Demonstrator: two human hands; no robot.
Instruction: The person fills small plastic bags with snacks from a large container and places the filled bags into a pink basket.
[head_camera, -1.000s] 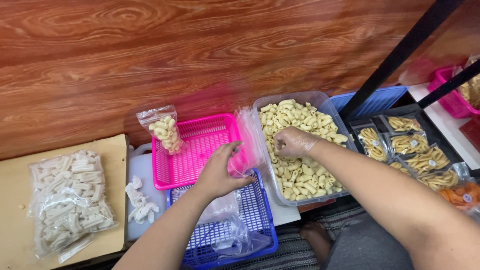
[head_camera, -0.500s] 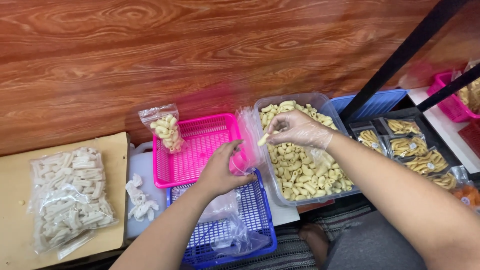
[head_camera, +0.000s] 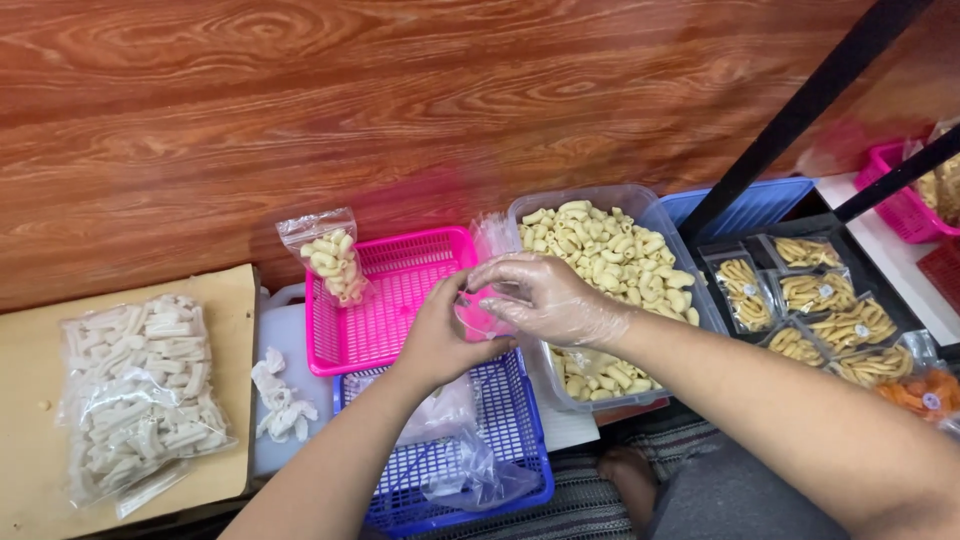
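The left hand (head_camera: 437, 338) holds a small clear bag (head_camera: 478, 315) over the spot where the pink basket (head_camera: 385, 300) and the blue basket (head_camera: 500, 440) meet. Its fingers are curled around the bag's edge. The right hand (head_camera: 545, 298) wears a thin see-through glove and sits at the top of the same bag, touching it, with fingers bent close together. Whether they pinch a snack piece cannot be told.

Just to the right is a clear tub (head_camera: 640, 205) full of pale curved snack tubes (head_camera: 610, 255). A filled little bag (head_camera: 327, 257) leans on the pink basket's far left corner. Empty clear bags lie in the blue basket. A big bag of white sticks (head_camera: 135, 395) lies far left on a brown board (head_camera: 30, 400). Small packed bags of yellow snacks (head_camera: 820, 310) lie at the right.
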